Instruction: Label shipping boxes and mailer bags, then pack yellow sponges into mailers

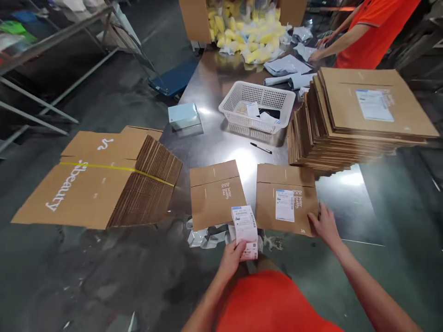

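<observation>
A strip of shipping labels (244, 226) is pinched between the thumb and fingers of the left hand (230, 260), its far end held over the near right corner of an unlabelled flattened carton (212, 200); whether the board is touched cannot be told. The right edge of a second flattened carton (266, 203), on which a white shipping label (284, 206) is seen, is met by the right hand (325, 227), its fingers partly spread; whether the edge is gripped or merely touched cannot be made out. Labelling appears to be the step in hand, and a label freed and laid flat on the bare carton would seem to be called for. The two cartons are laid side by side at the near end of a metal-topped table (211, 143). Beyond them, a black pen (261, 148), a white plastic basket (289, 105) and a pale-blue box (183, 115) are set out, flanked by a yellow-strapped carton bundle (95, 189) and a carton stack (346, 120). Plastic packaging is touched by a co-worker (375, 39) farther off.
</observation>
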Available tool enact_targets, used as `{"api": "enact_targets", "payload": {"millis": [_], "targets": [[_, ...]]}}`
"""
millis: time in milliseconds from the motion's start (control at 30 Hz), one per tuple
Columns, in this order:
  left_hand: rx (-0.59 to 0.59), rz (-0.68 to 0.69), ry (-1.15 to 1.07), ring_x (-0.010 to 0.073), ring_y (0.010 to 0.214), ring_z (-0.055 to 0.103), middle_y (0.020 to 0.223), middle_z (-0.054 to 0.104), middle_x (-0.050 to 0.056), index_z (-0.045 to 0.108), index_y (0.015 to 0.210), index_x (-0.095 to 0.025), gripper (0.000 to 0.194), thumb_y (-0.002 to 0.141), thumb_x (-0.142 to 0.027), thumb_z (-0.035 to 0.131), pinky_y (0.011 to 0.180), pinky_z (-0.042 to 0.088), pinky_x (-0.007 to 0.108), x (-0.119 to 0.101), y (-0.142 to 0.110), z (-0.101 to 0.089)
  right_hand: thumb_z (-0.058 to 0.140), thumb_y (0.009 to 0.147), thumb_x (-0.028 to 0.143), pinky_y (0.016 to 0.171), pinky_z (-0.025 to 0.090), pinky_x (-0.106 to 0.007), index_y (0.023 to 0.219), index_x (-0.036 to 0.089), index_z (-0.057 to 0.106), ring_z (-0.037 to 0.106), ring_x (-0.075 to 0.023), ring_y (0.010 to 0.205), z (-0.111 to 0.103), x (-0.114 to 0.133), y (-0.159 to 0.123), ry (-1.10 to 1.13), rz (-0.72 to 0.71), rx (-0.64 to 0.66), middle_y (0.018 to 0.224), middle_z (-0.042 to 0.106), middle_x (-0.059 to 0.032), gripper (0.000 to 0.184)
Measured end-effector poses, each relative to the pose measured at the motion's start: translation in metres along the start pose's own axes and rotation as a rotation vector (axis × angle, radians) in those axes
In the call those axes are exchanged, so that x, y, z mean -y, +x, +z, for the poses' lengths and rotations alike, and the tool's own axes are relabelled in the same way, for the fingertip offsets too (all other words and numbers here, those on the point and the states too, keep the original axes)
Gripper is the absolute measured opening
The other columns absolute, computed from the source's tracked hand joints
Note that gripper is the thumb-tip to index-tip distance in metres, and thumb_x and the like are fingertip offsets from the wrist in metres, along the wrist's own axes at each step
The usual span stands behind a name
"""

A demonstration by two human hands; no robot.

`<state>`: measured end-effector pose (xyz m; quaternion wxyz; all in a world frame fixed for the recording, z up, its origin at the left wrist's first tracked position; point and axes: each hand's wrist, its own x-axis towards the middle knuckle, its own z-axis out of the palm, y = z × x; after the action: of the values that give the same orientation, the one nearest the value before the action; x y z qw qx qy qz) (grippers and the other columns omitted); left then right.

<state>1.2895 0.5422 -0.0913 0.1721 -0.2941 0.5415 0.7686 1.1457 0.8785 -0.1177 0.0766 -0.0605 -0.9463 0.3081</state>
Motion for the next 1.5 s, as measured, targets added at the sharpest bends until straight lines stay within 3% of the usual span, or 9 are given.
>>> {"api": "enact_targets", "payload": {"millis": [100,233,333,433,567,800,1067,1367,1500], "targets": [[-0.011,0.084,0.167,0.0197,0.072,0.063,0.079,0.072,0.007,0.075,0.086,-0.012,0.054,0.071,-0.064,0.069,0.067,0.054,0.031,0.005,-0.008,-0.008,0.058,0.081,0.06,0.114,0.027,-0.059,0.146,0.011,0.038,0.026,-0.0393,0.143,0.009,0.066,0.022,0.01,-0.219,0.072,0.153,0.033,-0.022,0.084],[-0.012,0.1,0.254,0.0206,0.074,0.062,0.082,0.072,0.008,0.076,0.09,-0.012,0.051,0.081,-0.06,0.061,0.069,0.052,0.031,0.007,-0.029,-0.021,0.06,0.082,0.057,0.095,0.049,-0.042,0.138,0.021,0.051,0.055,-0.0277,0.118,0.044,0.174,0.017,0.463,-0.376,0.836,0.132,0.058,-0.0127,0.067],[-0.037,0.117,0.171,0.0257,0.096,0.064,0.107,0.072,0.01,0.074,0.106,-0.014,0.048,0.074,-0.05,0.071,0.082,0.052,0.033,0.0,-0.04,-0.031,0.063,0.079,0.059,0.075,0.052,-0.033,0.112,0.018,0.067,0.062,-0.0227,0.091,0.073,0.218,-0.007,0.561,-0.403,1.135,0.096,0.07,-0.0059,0.053],[-0.159,0.208,-0.03,0.0265,0.115,0.058,0.128,0.064,0.01,0.065,0.123,-0.02,0.066,0.061,-0.036,0.081,0.091,0.048,0.032,-0.015,-0.032,-0.04,0.06,0.081,0.058,0.063,0.048,-0.028,0.099,0.018,0.069,0.061,-0.0199,0.08,0.097,0.23,-0.033,0.552,-0.397,1.253,0.08,0.067,-0.0021,0.044],[-0.408,0.168,-0.02,0.0168,0.069,0.059,0.072,0.065,0.002,0.065,0.075,-0.017,0.031,0.062,-0.042,0.076,0.061,0.045,0.025,-0.024,0.013,-0.048,0.055,0.087,0.051,0.066,0.045,-0.028,0.095,0.021,0.067,0.059,-0.0193,0.081,0.12,0.227,-0.048,0.42,-0.483,1.176,0.082,0.066,-0.0032,0.033],[-0.503,0.076,-0.046,0.0081,0.048,0.036,0.045,0.041,-0.007,0.042,0.048,-0.02,0.048,0.055,-0.054,0.076,0.048,0.027,0.022,0.012,0.053,-0.071,0.044,0.091,0.035,0.076,0.043,-0.033,0.088,0.018,0.064,0.054,-0.0198,0.082,0.181,0.265,0.011,0.201,-0.549,0.946,0.089,0.065,-0.0086,0.027],[-0.544,0.167,-0.161,0.0106,0.058,0.046,0.06,0.052,-0.004,0.054,0.064,-0.018,0.035,0.07,-0.05,0.067,0.055,0.038,0.022,0.022,0.033,-0.087,0.064,0.079,0.041,0.059,0.039,-0.024,0.091,0.017,0.067,0.054,-0.0137,0.065,0.178,0.264,-0.032,0.209,-0.475,1.476,0.075,0.066,0.0004,0.026],[-0.281,-0.095,-0.16,0.0304,0.092,0.068,0.085,0.076,0.013,0.075,0.09,-0.01,0.049,0.054,-0.04,0.087,0.084,0.054,0.038,0.05,0.034,-0.086,0.055,0.092,0.037,0.082,0.041,-0.036,0.105,0.018,0.066,0.058,-0.026,0.095,0.216,0.286,0.035,-0.211,-0.886,0.7,0.104,0.068,-0.0117,0.026],[-0.334,-0.175,-0.168,0.0326,0.092,0.069,0.08,0.076,0.013,0.077,0.085,-0.011,0.042,0.053,-0.036,0.088,0.087,0.055,0.043,0.081,-0.003,-0.102,0.061,0.088,0.045,0.095,0.038,-0.049,0.14,0.017,0.048,0.048,-0.0379,0.121,0.226,0.286,0.032,-0.386,-0.909,0.484,0.138,0.053,-0.0183,0.061]]}}
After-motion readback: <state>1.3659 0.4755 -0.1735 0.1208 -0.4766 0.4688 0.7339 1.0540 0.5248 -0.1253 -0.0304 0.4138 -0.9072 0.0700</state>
